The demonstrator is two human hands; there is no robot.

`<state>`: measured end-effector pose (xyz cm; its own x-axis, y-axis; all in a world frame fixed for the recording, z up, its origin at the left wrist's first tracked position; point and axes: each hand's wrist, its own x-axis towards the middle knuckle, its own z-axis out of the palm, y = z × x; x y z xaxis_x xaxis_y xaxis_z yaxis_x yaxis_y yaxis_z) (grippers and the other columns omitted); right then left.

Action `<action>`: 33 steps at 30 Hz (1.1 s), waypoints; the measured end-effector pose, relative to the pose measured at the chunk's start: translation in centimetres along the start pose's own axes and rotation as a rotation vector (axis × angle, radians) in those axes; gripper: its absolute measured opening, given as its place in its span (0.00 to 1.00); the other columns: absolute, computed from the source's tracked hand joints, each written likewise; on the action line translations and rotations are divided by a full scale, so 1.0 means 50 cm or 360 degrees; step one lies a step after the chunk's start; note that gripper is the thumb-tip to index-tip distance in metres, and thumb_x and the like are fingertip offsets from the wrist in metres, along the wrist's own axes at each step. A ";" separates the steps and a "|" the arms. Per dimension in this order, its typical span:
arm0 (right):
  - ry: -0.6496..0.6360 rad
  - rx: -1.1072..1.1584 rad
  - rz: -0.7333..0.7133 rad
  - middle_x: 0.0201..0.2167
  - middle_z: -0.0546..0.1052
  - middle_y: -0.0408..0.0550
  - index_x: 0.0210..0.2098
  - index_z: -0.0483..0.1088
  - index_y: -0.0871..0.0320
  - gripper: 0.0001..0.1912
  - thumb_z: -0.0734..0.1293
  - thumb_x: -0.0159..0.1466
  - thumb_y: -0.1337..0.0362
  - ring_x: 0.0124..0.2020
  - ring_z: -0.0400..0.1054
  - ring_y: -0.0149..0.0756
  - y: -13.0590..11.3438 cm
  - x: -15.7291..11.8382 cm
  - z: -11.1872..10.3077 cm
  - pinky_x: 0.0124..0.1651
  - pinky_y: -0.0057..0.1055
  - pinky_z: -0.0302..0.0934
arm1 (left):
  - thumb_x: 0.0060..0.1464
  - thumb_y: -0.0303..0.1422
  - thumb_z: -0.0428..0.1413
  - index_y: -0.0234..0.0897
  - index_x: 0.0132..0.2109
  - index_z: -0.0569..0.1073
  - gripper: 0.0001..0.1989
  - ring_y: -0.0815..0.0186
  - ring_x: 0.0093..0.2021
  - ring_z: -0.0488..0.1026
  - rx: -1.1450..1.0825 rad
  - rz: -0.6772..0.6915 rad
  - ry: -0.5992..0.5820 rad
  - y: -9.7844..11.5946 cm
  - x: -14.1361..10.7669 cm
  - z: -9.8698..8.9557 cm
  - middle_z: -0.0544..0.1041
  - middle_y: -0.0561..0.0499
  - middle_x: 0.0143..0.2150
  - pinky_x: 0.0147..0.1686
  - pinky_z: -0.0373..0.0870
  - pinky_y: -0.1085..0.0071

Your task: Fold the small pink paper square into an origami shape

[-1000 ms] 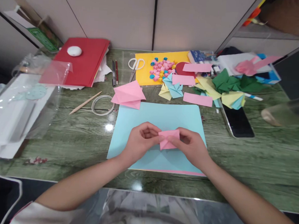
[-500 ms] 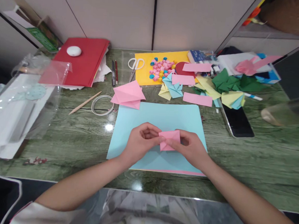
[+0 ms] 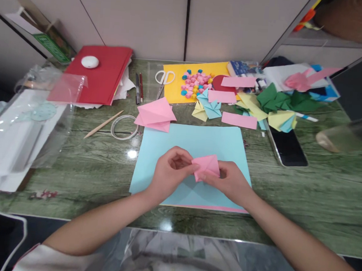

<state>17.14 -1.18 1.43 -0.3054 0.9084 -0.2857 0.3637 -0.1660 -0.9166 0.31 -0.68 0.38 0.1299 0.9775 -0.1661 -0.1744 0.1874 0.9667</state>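
Note:
A small folded pink paper (image 3: 208, 164) is held between both hands, above a light blue sheet (image 3: 158, 140). My left hand (image 3: 172, 170) pinches its left edge between thumb and fingers. On the lower right side, my right hand (image 3: 232, 178) grips it, the thumb lying across the front and the other fingers behind, partly hidden. Crease lines run across the paper's face. Beyond the blue sheet's upper left corner, and overlapping it, lie folded pink papers (image 3: 156, 114). A sliver of pink shows under the blue sheet's near edge.
Scissors (image 3: 165, 77), a tape roll (image 3: 124, 127) and a pointed wooden stick (image 3: 103, 124) lie to the left. Small colourful pieces (image 3: 197, 83) cover a yellow sheet (image 3: 171, 93). Rightward are pink strips (image 3: 239, 120), green folded paper (image 3: 275, 98), a phone (image 3: 288, 149) and a blurred bottle (image 3: 348, 132).
The pink paper has tilted, its upper right corner now pointing up. My right thumb has slid slightly lower along it. Both hands stay in nearly the same place.

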 end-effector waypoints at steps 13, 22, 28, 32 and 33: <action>-0.0052 0.0023 -0.0051 0.19 0.70 0.41 0.26 0.74 0.60 0.14 0.66 0.55 0.55 0.20 0.58 0.28 0.003 0.000 0.002 0.22 0.25 0.49 | 0.45 0.27 0.60 0.37 0.31 0.76 0.03 0.70 0.31 0.70 0.0157 0.0188 -0.0054 -0.001 -0.005 0.001 0.72 0.52 0.30 0.31 0.67 0.74; -0.0033 -0.0005 -0.0014 0.19 0.70 0.42 0.27 0.74 0.59 0.13 0.65 0.56 0.56 0.20 0.58 0.28 0.004 -0.001 0.001 0.22 0.25 0.49 | 0.43 0.27 0.61 0.37 0.36 0.77 0.10 0.72 0.30 0.70 0.0124 0.0086 -0.0044 0.001 -0.004 0.004 0.71 0.52 0.32 0.31 0.69 0.75; -0.0073 -0.0011 0.0005 0.18 0.67 0.39 0.27 0.74 0.60 0.12 0.67 0.54 0.56 0.19 0.55 0.27 0.001 0.000 -0.004 0.22 0.24 0.49 | 0.42 0.27 0.62 0.37 0.36 0.77 0.10 0.72 0.31 0.70 0.0144 0.0070 -0.0014 0.003 -0.006 0.006 0.71 0.52 0.33 0.32 0.70 0.75; -0.0083 -0.0002 0.0053 0.17 0.66 0.39 0.26 0.73 0.61 0.12 0.67 0.54 0.57 0.19 0.55 0.27 0.000 0.002 -0.005 0.21 0.24 0.50 | 0.41 0.26 0.62 0.37 0.36 0.77 0.11 0.71 0.31 0.70 0.0126 0.0046 -0.0018 0.003 -0.006 0.007 0.72 0.51 0.33 0.32 0.71 0.74; -0.0087 0.0001 0.0064 0.17 0.66 0.40 0.26 0.73 0.61 0.12 0.67 0.54 0.57 0.19 0.55 0.27 0.001 0.002 -0.005 0.21 0.24 0.50 | 0.41 0.26 0.62 0.37 0.37 0.77 0.11 0.71 0.32 0.71 0.0116 0.0034 -0.0025 0.003 -0.006 0.007 0.72 0.51 0.33 0.33 0.71 0.74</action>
<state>17.36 -1.00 1.43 -0.3381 0.8788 -0.3369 0.3761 -0.2019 -0.9043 0.56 -0.97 0.65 0.1422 0.9795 -0.1425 -0.1058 0.1582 0.9817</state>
